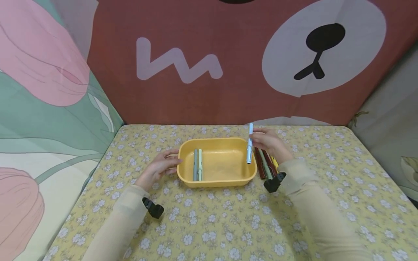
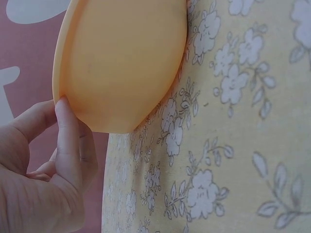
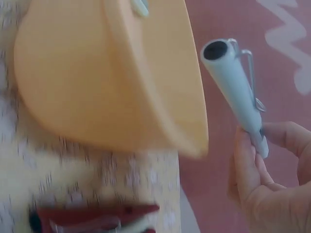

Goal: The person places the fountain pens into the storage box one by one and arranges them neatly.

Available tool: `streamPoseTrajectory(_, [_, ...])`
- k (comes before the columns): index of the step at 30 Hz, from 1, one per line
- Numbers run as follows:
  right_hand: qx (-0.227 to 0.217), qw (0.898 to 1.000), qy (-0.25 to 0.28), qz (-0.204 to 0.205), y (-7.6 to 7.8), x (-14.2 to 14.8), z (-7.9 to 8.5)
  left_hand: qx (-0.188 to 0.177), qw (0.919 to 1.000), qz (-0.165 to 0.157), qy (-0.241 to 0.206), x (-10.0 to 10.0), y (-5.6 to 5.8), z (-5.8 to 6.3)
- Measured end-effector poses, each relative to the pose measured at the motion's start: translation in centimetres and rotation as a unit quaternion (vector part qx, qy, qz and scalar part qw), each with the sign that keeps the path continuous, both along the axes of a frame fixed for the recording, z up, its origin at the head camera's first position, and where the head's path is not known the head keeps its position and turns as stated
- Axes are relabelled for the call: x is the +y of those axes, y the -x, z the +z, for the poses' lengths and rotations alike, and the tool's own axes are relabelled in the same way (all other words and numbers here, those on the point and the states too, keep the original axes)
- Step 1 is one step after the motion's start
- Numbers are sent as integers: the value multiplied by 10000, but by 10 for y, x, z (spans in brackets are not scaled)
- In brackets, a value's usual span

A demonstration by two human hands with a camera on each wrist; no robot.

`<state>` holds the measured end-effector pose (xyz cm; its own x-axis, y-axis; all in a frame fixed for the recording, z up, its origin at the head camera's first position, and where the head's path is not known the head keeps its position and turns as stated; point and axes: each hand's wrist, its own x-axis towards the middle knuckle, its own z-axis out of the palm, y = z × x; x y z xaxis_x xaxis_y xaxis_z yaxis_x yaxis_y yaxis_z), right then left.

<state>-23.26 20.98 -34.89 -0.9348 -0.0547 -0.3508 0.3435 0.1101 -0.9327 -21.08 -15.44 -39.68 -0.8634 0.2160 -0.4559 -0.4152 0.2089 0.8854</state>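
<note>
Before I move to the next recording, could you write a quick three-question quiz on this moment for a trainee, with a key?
1. Multiple choice: what does the right hand hold?
a) a yellow pen
b) a pale blue pen
c) a dark red pen

2. True or false: the left hand grips the rim of the yellow container.

3. Count: how many pens lie inside the container?

Key:
1. b
2. True; the left wrist view shows thumb and finger pinching the rim.
3. Two: a grey-blue pen and a pale green pen.
</note>
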Motion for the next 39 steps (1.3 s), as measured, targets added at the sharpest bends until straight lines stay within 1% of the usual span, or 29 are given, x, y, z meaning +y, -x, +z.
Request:
streamPoseTrajectory(4, [-10, 9999, -26, 155, 1, -22, -2, -14, 10000, 21, -23, 0, 0, 0])
streamPoseTrajectory(11, [-230, 9994, -201, 156, -1, -55, -7, 26, 10000, 4, 13, 0, -1, -1])
streamPoseTrajectory(17, [-302, 9994, 71, 173, -2, -76, -15, 52, 10000, 0, -35, 0, -1, -1])
streamPoseTrajectory(20, [-324, 9992, 98, 202, -4, -86, -19, 40, 10000, -7, -46, 1, -1, -1])
streamPoseTrajectory(24, [-344, 9992, -2, 210, -7, -97, -26, 37, 10000, -37, -62, 2, -1, 0])
streamPoseTrajectory(29, [-382, 9990, 93, 199, -8, -110, -34, 34, 10000, -31, -65, 2, -1, 0])
streamPoseTrajectory(39, [-464, 9988, 46, 134, -11, -127, -42, 32, 10000, -65, -55, 1, -2, 2])
